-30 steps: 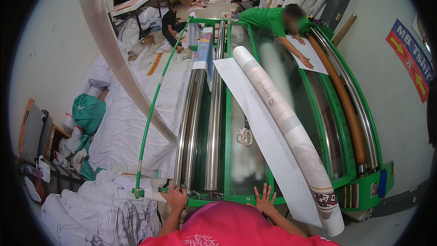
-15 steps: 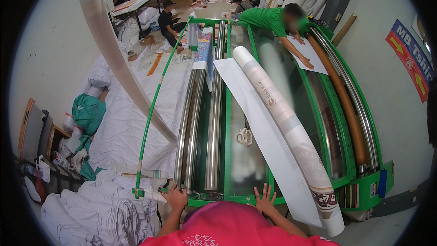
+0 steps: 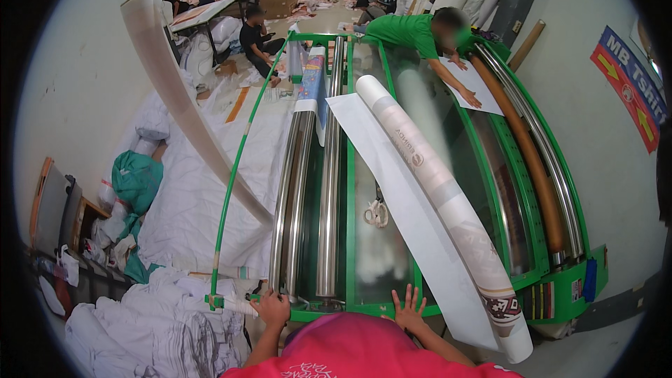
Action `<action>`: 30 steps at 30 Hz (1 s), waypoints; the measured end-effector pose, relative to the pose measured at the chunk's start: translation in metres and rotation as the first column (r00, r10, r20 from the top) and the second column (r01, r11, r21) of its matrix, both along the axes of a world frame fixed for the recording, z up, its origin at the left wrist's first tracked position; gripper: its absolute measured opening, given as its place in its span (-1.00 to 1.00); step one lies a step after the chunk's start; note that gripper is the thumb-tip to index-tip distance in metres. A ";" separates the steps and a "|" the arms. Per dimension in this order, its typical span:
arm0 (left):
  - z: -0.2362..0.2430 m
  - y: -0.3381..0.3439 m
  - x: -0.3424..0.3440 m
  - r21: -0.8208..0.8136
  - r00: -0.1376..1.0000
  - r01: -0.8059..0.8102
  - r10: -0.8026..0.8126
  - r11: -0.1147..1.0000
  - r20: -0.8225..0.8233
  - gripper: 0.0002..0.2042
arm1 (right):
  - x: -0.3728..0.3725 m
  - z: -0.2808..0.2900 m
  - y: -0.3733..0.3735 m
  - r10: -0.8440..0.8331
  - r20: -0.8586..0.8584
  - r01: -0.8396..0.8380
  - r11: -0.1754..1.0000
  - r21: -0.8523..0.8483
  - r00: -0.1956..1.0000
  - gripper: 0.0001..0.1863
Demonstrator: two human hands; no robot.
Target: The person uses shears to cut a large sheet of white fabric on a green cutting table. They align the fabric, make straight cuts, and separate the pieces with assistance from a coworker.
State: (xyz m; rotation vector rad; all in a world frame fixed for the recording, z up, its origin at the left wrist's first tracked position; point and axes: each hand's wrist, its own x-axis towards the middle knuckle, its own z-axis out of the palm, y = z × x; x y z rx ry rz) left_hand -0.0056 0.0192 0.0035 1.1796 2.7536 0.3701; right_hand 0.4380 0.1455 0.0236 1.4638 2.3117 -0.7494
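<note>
My left hand [image 3: 271, 310] is curled over the near left corner of a green machine frame [image 3: 308, 313], beside the ends of the steel rollers [image 3: 327, 238]. Against the frame's near edge my right hand [image 3: 407, 313] lies flat, fingers spread, holding nothing. Just right of it, a large roll of printed paper [image 3: 448, 199] rests slantwise across the machine, with a white sheet [image 3: 413, 224] unrolled along its left side. A pair of scissors [image 3: 376, 213] with pale handles lies on the glassy panel left of the sheet.
Across the machine, a person in green [image 3: 406, 33] leans over with a hand on a white sheet [image 3: 462, 84]. A long pale film strip [image 3: 189, 105] rises at left. White cloth [image 3: 161, 322] is heaped at near left. More people sit or stand farther back.
The view has shifted very slightly. Both my hands stay on the frame, and the roll and scissors lie as before.
</note>
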 end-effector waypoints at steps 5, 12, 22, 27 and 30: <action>0.003 0.003 0.001 -0.005 1.000 -0.002 0.002 1.000 0.028 -0.64 | -0.001 -0.001 -0.002 -0.012 -0.003 0.012 1.000 0.002 1.000 0.23; -0.004 0.004 0.002 -0.024 0.999 0.005 -0.005 1.000 0.032 -0.65 | -0.001 -0.004 -0.005 -0.026 0.035 0.024 0.998 0.063 0.999 0.20; 0.012 0.012 0.006 -0.155 0.993 0.115 -0.115 0.981 0.011 -0.64 | -0.001 0.006 -0.005 -0.037 0.092 0.034 0.999 0.035 0.995 0.16; 0.002 0.006 -0.001 -0.096 0.992 0.123 -0.119 0.988 0.042 -0.66 | -0.001 0.004 -0.006 -0.033 0.073 0.031 0.999 0.025 0.997 0.18; 0.001 0.008 -0.003 -0.102 0.990 0.134 -0.128 0.986 0.063 -0.65 | -0.001 0.000 -0.004 -0.027 0.076 0.026 1.000 0.013 0.997 0.20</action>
